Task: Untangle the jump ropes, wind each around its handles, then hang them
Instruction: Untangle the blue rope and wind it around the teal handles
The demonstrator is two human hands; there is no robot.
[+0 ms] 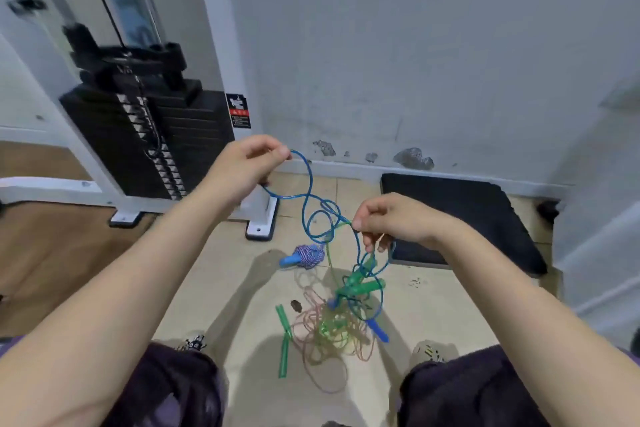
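Note:
My left hand (247,163) pinches a loop of the blue jump rope (308,191) and holds it up. My right hand (391,220) pinches the blue and green cords where they cross. Below it hang two green handles (362,282), caught in blue loops. A blue handle (379,331) dangles lower right. On the floor lies a tangle of green and pinkish cord (329,336), with two more green handles (284,340) to its left. A purple-and-white rope wound on blue handles (306,256) lies on the floor further back.
A black weight stack (149,139) in a white machine frame stands at the left, its foot (261,222) close to the ropes. A black mat (460,215) lies against the wall at right. My knees (460,388) and shoes frame the tangle.

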